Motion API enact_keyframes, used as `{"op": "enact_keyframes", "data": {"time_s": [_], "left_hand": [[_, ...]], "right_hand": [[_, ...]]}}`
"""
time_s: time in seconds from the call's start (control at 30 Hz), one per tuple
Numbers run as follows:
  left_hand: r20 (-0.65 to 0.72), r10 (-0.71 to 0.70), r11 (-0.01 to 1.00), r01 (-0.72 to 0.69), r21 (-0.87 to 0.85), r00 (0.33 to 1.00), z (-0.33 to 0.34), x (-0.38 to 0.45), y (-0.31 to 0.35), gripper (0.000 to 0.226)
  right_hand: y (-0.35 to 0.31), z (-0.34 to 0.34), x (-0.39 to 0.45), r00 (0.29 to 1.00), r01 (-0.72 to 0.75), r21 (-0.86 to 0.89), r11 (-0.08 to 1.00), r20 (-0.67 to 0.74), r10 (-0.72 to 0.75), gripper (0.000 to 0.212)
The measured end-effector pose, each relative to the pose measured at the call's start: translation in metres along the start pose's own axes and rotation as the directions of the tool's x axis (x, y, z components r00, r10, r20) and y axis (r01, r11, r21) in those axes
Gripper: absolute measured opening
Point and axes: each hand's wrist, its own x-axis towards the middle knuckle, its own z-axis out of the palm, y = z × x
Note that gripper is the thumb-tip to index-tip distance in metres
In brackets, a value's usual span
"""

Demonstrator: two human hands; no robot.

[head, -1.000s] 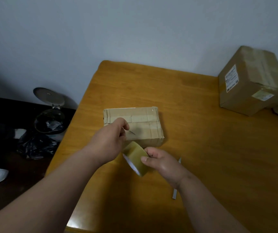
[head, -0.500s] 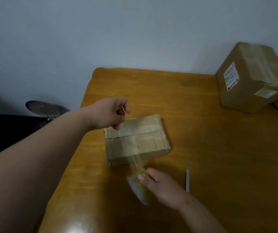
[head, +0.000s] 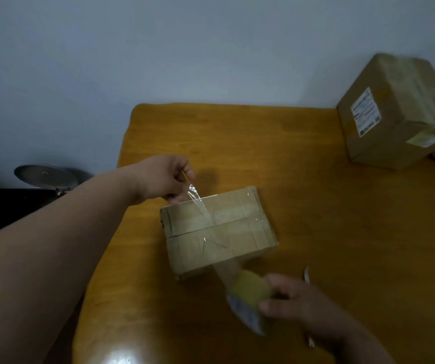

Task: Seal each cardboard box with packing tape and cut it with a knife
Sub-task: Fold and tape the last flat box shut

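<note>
Nearest, my right hand [head: 300, 308] gripped the tape roll [head: 249, 290]; beyond, the cardboard box [head: 219, 232] sat mid-worktop [head: 342, 258], my left hand [head: 166, 179] pinching the tape end [head: 194, 194]. I judged it needed keeping taut and lowering centred.

Small flat cardboard box [head: 219, 232] on wooden table, clear tape strip [head: 200, 206] stretched over its top from blurred tape roll [head: 250, 292]; knife [head: 306, 277] beside.
</note>
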Motion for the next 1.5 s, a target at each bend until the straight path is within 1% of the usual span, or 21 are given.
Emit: {"op": "enact_keyframes", "data": {"time_s": [0.07,0.1,0.13,0.17,0.2,0.27,0.3,0.33,0.4,0.5,0.57,0.63,0.7,0.77,0.83,0.9,1.1,1.27,1.5], "left_hand": [[-0.077,-0.030,0.989,0.019,-0.146,0.997,-0.001,-0.007,-0.014,0.025],[-0.110,-0.051,0.978,0.027,-0.207,0.993,0.000,-0.012,-0.022,0.024],[-0.145,-0.070,0.967,0.031,-0.254,0.987,0.002,-0.017,-0.029,0.023],[-0.181,-0.086,0.955,0.029,-0.295,0.980,0.004,-0.022,-0.036,0.021],[-0.218,-0.100,0.942,0.021,-0.336,0.971,0.007,-0.027,-0.042,0.020],[-0.293,-0.130,0.913,-0.001,-0.407,0.947,0.013,-0.036,-0.053,0.020],[-0.322,-0.147,0.899,-0.009,-0.437,0.935,0.016,-0.041,-0.058,0.019],[-0.346,-0.170,0.884,-0.012,-0.468,0.923,0.020,-0.045,-0.062,0.018],[-0.380,-0.230,0.838,-0.016,-0.545,0.896,0.031,-0.056,-0.072,0.019],[-0.408,-0.306,0.751,-0.044,-0.658,0.860,0.053,-0.069,-0.085,0.018],[-0.439,-0.337,0.721,-0.071,-0.689,0.833,0.069,-0.075,-0.090,0.018],[-0.479,-0.357,0.716,-0.094,-0.692,0.802,0.082,-0.076,-0.092,0.019],[-0.512,-0.383,0.709,-0.111,-0.696,0.769,0.092,-0.075,-0.095,0.021],[-0.522,-0.417,0.685,-0.120,-0.719,0.744,0.098,-0.073,-0.099,0.021],[-0.509,-0.440,0.664,-0.114,-0.739,0.740,0.102,-0.071,-0.102,0.020],[-0.492,-0.459,0.645,-0.104,-0.757,0.739,0.107,-0.068,-0.105,0.020],[-0.490,-0.478,0.610,-0.126,-0.783,0.729,0.119,-0.068,-0.114,0.019],[-0.530,-0.480,0.621,-0.156,-0.768,0.699,0.120,-0.066,-0.118,0.018],[-0.547,-0.459,0.629,-0.179,-0.757,0.700,0.124,-0.059,-0.119,0.019]], "right_hand": [[-0.014,-0.017,-0.009,0.995,0.039,0.012,0.999,-0.097,-0.038,0.037],[-0.023,-0.022,-0.013,0.991,0.057,-0.027,0.998,-0.116,-0.060,0.032],[-0.031,-0.024,-0.015,0.989,0.057,-0.107,0.993,-0.129,-0.070,0.023],[-0.037,-0.025,-0.015,0.985,0.040,-0.235,0.971,-0.154,-0.078,0.017],[-0.043,-0.024,-0.013,0.975,0.008,-0.375,0.927,-0.203,-0.091,0.017],[-0.050,-0.025,-0.009,0.934,-0.067,-0.576,0.815,-0.324,-0.152,0.022],[-0.055,-0.026,-0.007,0.909,-0.092,-0.624,0.776,-0.371,-0.190,0.026],[-0.059,-0.028,-0.007,0.884,-0.090,-0.649,0.755,-0.402,-0.240,0.029],[-0.068,-0.036,-0.008,0.829,-0.004,-0.647,0.762,-0.429,-0.360,0.035],[-0.078,-0.047,-0.009,0.771,0.142,-0.630,0.764,-0.413,-0.485,0.042],[-0.081,-0.054,-0.006,0.767,0.192,-0.638,0.746,-0.376,-0.519,0.037],[-0.083,-0.060,0.000,0.769,0.209,-0.665,0.717,-0.341,-0.541,0.034],[-0.083,-0.066,0.009,0.765,0.176,-0.749,0.639,-0.305,-0.567,0.038],[-0.086,-0.067,0.017,0.759,0.111,-0.848,0.518,-0.264,-0.595,0.038],[-0.089,-0.066,0.022,0.749,0.072,-0.907,0.415,-0.225,-0.623,0.036],[-0.092,-0.067,0.023,0.749,0.050,-0.928,0.368,-0.208,-0.628,0.034],[-0.101,-0.075,0.030,0.782,-0.013,-0.942,0.335,-0.218,-0.584,0.029],[-0.105,-0.075,0.038,0.806,-0.025,-0.937,0.349,-0.225,-0.547,0.032],[-0.109,-0.080,0.047,0.824,-0.037,-0.940,0.339,-0.221,-0.522,0.033]]}}
